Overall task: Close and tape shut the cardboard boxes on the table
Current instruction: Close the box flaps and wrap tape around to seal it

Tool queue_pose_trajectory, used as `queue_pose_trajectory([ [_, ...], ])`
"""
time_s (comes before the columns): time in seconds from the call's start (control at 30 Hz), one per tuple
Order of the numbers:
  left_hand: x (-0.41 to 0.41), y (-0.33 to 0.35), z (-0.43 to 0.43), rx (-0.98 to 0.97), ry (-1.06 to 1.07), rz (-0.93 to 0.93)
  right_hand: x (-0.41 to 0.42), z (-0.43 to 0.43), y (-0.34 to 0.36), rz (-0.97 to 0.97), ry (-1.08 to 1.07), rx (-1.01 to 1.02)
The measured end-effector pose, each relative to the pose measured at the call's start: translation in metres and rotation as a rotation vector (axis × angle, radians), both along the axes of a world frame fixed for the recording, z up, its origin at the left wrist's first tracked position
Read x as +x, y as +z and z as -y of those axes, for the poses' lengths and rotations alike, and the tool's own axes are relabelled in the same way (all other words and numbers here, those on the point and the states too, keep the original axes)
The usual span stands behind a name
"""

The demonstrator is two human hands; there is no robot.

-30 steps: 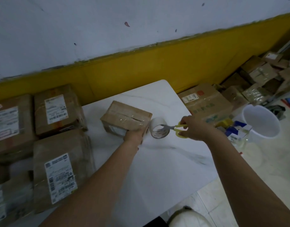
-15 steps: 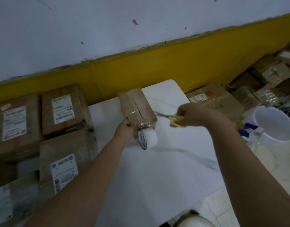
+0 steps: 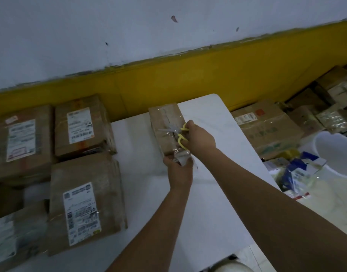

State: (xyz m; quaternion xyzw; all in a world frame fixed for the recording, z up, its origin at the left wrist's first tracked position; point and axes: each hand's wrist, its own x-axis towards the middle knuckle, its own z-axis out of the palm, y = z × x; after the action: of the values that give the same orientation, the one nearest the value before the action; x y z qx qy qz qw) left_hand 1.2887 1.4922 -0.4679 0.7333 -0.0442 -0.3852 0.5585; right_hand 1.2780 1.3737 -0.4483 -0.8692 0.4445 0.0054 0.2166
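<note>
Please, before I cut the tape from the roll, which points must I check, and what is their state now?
1. Flaps of the box closed, tape along the top: ok.
2. Left hand grips the tape roll at the box's near end: ok.
3. Right hand holds the scissors: ok.
4. Blades at the tape beside the roll: not ok, they are over the box top.
5. Tape stuck on the near face: cannot tell, the hand hides it.

Parcel packing room: labelled boxes point(image 3: 84, 211) piled by table point(image 3: 217, 193)
</note>
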Motion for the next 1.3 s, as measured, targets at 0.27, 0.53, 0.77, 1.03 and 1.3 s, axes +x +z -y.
queue_pose_trajectory([
  [0.27, 0.012, -0.003, -0.005, -0.112, -0.033, -0.367, 0.002, 0.0, 0.002, -0.05, 0.017, -0.035],
  [0.53, 0.024, 0.0, -0.006, -0.03, -0.179, -0.289, -0.066, 0.046, 0.064, -0.235, 0.146, 0.375],
  [0.77, 0.029, -0.004, -0.012, -0.002, -0.215, -0.327, -0.091, 0.039, 0.048, -0.588, 0.156, 0.716],
  [1.03, 0.031, -0.01, -0.013, 0.008, -0.253, -0.356, -0.044, 0.037, 0.034, -0.581, 0.163, 0.765],
  [1.3, 0.036, 0.002, -0.014, -0.01, -0.3, -0.425, -0.04, 0.041, 0.03, -0.524, 0.331, 0.513],
])
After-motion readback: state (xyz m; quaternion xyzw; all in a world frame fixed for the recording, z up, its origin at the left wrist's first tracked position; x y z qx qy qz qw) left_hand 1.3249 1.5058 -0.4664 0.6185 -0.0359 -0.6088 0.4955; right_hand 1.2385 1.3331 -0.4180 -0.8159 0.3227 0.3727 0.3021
